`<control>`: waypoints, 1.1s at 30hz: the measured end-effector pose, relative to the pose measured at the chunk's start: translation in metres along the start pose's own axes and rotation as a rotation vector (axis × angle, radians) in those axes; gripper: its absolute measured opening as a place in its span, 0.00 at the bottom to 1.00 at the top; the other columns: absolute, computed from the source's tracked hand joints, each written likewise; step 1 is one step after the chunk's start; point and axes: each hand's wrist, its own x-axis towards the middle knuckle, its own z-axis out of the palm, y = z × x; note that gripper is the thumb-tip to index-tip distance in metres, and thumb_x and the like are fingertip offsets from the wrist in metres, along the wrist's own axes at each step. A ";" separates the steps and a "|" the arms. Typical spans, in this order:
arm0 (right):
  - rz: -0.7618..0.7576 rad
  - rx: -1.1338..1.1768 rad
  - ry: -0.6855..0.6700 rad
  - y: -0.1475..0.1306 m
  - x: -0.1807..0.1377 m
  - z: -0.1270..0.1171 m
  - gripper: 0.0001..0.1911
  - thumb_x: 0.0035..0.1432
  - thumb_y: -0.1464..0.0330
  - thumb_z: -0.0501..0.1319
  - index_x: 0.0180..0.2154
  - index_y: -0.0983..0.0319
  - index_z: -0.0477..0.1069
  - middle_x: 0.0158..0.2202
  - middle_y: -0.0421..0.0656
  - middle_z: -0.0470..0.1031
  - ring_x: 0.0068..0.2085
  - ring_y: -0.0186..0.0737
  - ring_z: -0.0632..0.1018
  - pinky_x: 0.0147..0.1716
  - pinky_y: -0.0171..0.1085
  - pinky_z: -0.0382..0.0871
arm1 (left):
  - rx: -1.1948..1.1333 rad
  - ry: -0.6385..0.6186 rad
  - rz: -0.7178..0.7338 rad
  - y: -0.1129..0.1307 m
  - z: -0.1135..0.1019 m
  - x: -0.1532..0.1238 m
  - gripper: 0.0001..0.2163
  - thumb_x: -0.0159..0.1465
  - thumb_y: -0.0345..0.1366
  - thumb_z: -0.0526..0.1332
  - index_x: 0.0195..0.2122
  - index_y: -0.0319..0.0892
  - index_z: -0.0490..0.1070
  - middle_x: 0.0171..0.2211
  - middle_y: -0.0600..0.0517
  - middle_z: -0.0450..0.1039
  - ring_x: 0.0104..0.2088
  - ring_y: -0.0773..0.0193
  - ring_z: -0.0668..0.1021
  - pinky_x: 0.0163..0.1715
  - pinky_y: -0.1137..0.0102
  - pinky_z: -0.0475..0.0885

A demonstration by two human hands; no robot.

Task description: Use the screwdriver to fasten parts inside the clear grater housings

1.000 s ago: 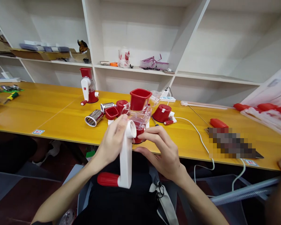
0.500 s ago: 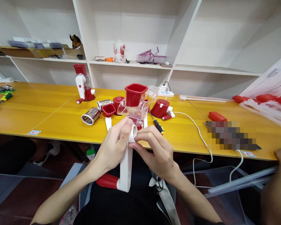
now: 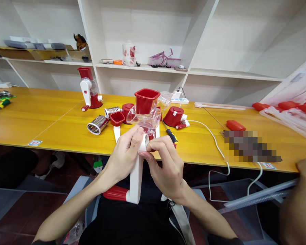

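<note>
My left hand (image 3: pixel 124 154) is closed around the upper end of a white crank handle (image 3: pixel 135 180), which hangs down and ends in a red knob (image 3: pixel 115 193). My right hand (image 3: pixel 166 166) pinches at the round, hollow end of the same crank, fingertips at its opening; anything small between them is hidden. Just beyond my hands stands a rotary grater body (image 3: pixel 144 117), clear plastic with a red hopper (image 3: pixel 147 102) on top. To its left lie a metal grater drum (image 3: pixel 98 124), another drum (image 3: pixel 112 111) and a red food pusher (image 3: pixel 117 119).
An assembled rotary grater (image 3: pixel 89 89) stands at the back left. Right of the clear body are a red base (image 3: pixel 173 116), a screwdriver (image 3: pixel 171 135) and a white cable (image 3: pixel 211 129). Red parts (image 3: pixel 289 105) in plastic lie far right. Another person's arm (image 3: pixel 298 204) shows at the right edge.
The whole view has shifted slightly. Both hands keep hold of the crank handle, and my right fingers have turned a little at its round end.
</note>
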 end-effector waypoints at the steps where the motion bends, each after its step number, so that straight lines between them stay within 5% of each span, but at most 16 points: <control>1: -0.002 0.001 0.005 0.001 0.000 0.001 0.06 0.65 0.73 0.60 0.36 0.63 0.62 0.33 0.40 0.69 0.38 0.28 0.68 0.40 0.32 0.68 | -0.003 0.011 0.010 0.000 0.001 0.001 0.19 0.77 0.48 0.48 0.30 0.44 0.61 0.28 0.55 0.61 0.28 0.64 0.64 0.30 0.68 0.63; 9: -0.024 0.034 0.073 0.004 -0.003 0.003 0.06 0.64 0.76 0.60 0.37 0.63 0.62 0.34 0.40 0.69 0.38 0.28 0.68 0.39 0.32 0.68 | -0.147 0.039 -0.056 -0.002 0.001 0.000 0.18 0.77 0.47 0.48 0.31 0.44 0.61 0.26 0.56 0.60 0.26 0.66 0.62 0.29 0.69 0.61; 15: -0.045 0.072 0.171 0.004 -0.007 0.009 0.05 0.63 0.77 0.60 0.39 0.64 0.65 0.34 0.40 0.70 0.38 0.29 0.70 0.39 0.34 0.68 | -0.040 0.114 -0.048 0.006 -0.002 -0.006 0.19 0.78 0.48 0.46 0.32 0.44 0.61 0.25 0.57 0.61 0.25 0.66 0.63 0.28 0.69 0.59; 23: -0.046 0.156 0.057 0.009 0.001 0.003 0.09 0.61 0.72 0.66 0.42 0.64 0.68 0.37 0.41 0.73 0.41 0.30 0.74 0.40 0.34 0.71 | -0.137 0.087 -0.071 0.001 -0.002 -0.003 0.21 0.78 0.50 0.45 0.33 0.44 0.63 0.27 0.56 0.63 0.27 0.66 0.66 0.31 0.69 0.62; 29: -0.071 0.206 0.115 0.015 0.001 0.008 0.07 0.61 0.75 0.65 0.39 0.63 0.67 0.34 0.39 0.75 0.39 0.29 0.75 0.40 0.34 0.72 | -0.211 -0.002 -0.113 0.006 0.000 0.002 0.24 0.74 0.58 0.52 0.30 0.43 0.61 0.26 0.56 0.58 0.26 0.67 0.60 0.29 0.69 0.60; 33: -0.075 0.188 0.151 0.015 -0.003 0.013 0.06 0.62 0.76 0.63 0.38 0.64 0.66 0.34 0.39 0.74 0.39 0.29 0.74 0.41 0.35 0.70 | -0.223 0.046 -0.110 0.008 0.003 0.003 0.24 0.72 0.59 0.54 0.29 0.43 0.61 0.26 0.56 0.58 0.26 0.67 0.60 0.29 0.70 0.60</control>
